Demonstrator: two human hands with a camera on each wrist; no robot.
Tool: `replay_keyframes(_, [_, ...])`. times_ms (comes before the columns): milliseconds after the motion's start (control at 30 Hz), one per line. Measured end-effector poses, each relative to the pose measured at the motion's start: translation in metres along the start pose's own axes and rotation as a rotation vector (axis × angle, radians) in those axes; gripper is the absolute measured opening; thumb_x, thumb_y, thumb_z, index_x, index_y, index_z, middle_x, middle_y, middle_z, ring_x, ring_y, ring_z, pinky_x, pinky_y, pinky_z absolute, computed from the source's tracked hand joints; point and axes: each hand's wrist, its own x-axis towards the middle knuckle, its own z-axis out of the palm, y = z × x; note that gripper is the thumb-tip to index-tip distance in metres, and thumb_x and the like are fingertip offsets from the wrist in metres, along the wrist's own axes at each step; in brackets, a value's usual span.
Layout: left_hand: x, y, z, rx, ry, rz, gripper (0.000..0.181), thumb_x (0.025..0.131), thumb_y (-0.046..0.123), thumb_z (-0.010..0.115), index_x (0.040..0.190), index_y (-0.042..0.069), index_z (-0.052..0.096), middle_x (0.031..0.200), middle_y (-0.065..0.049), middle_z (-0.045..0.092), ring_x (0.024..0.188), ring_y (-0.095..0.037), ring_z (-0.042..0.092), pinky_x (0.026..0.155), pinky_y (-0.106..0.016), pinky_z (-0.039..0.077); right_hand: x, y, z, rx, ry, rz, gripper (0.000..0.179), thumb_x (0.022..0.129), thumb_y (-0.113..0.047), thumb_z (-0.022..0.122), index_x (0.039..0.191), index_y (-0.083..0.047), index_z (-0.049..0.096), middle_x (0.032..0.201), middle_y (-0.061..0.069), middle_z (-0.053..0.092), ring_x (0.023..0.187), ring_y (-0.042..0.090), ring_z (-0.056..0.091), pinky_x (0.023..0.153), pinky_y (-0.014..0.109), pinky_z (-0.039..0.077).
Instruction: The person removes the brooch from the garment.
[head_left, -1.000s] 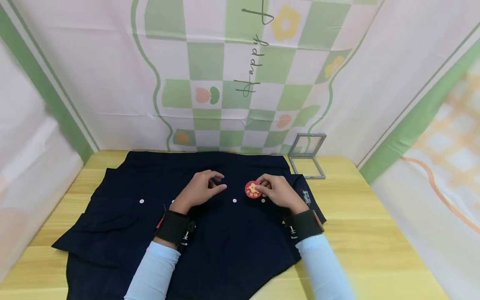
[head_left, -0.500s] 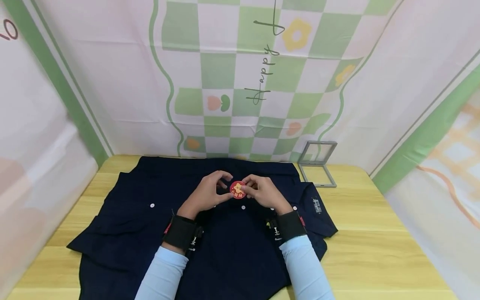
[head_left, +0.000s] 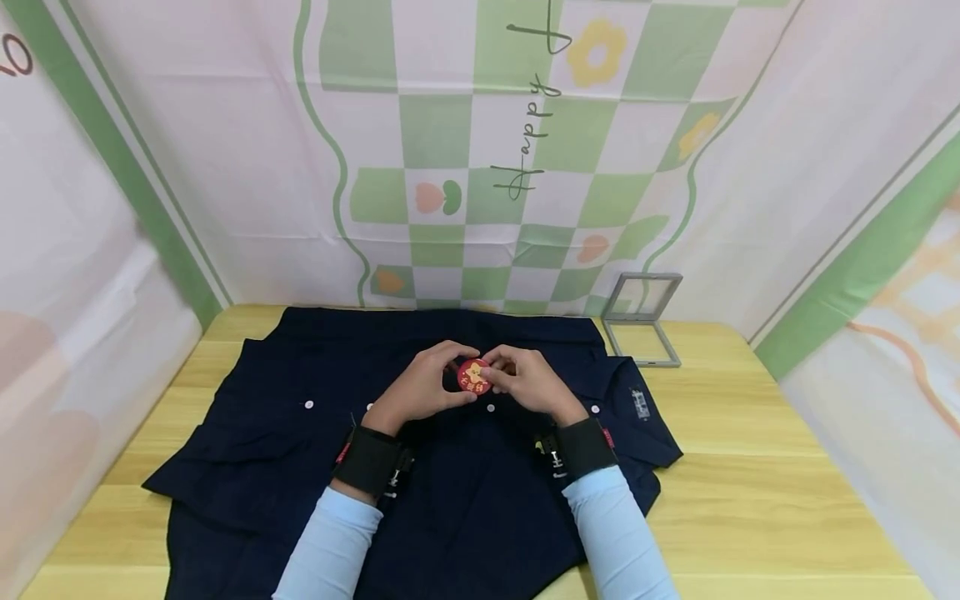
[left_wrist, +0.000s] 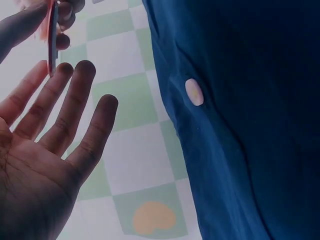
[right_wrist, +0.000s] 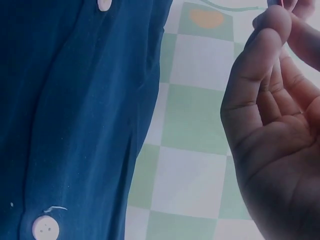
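Badge (head_left: 471, 379), red and round with a yellow star, is just below the middle of the head picture. The right hand (head_left: 531, 382) pinches its right side. The left hand (head_left: 422, 385) is spread wide around its left side. Under them, a dark blue cloth shirt (head_left: 457, 500) with round white buttons (head_left: 309, 404) lies on a yellow wooden table (head_left: 750, 483). A gray two-part square frame (head_left: 641, 317) sits right of the middle, by a green and white checked cloth (head_left: 435, 125).

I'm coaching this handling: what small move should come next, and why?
Probably have the left hand pinch the left edge of the round red badge above the navy shirt: the right hand pinches its right side, while the left hand sits around the opposite edge without a clear grip.
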Motion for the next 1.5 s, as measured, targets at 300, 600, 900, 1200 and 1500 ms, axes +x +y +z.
replay_keyframes(300, [0.004,-0.001,0.004,0.024,-0.01,0.004,0.055,0.08,0.011,0.082,0.13,0.008,0.059,0.126,-0.011,0.06,0.11,-0.025,0.061,0.091,-0.044,0.053,0.001,-0.001,-0.002,-0.03,-0.005,-0.029,0.021,0.099,-0.021,0.059,0.114,-0.007,0.066,0.089,0.007,0.07,0.076,0.028,0.067,0.06,0.027,0.049])
replay_keyframes(600, [0.003,-0.002,0.004,0.056,-0.009,-0.002,0.055,0.08,0.016,0.083,0.13,0.005,0.061,0.125,-0.011,0.062,0.109,-0.024,0.062,0.092,-0.043,0.053,0.0,0.001,-0.001,0.0,-0.003,0.0,0.023,0.1,-0.02,0.058,0.116,-0.005,0.066,0.09,0.009,0.071,0.076,0.027,0.068,0.065,0.027,0.052])
replay_keyframes(900, [0.0,-0.007,-0.002,0.085,0.075,-0.057,0.057,0.08,0.024,0.083,0.129,0.003,0.063,0.122,-0.013,0.064,0.104,-0.026,0.063,0.088,-0.043,0.054,0.001,0.002,0.001,0.018,0.015,-0.017,0.027,0.102,-0.024,0.055,0.12,-0.006,0.064,0.097,0.015,0.071,0.079,0.029,0.068,0.067,0.029,0.052])
replay_keyframes(1200, [0.0,-0.012,-0.01,0.109,0.136,-0.116,0.057,0.079,0.027,0.083,0.127,0.004,0.064,0.12,-0.013,0.066,0.1,-0.027,0.063,0.086,-0.042,0.054,0.002,0.001,0.002,0.031,0.043,-0.067,0.03,0.101,-0.02,0.056,0.129,-0.008,0.06,0.103,0.017,0.07,0.081,0.025,0.068,0.07,0.03,0.053])
replay_keyframes(1500, [-0.001,-0.012,-0.011,0.106,0.136,-0.122,0.057,0.081,0.029,0.082,0.129,0.004,0.063,0.123,-0.014,0.065,0.102,-0.028,0.063,0.086,-0.042,0.054,0.002,-0.003,0.005,0.014,0.003,-0.109,0.031,0.101,-0.022,0.056,0.129,-0.01,0.063,0.105,0.017,0.07,0.085,0.028,0.069,0.07,0.027,0.053])
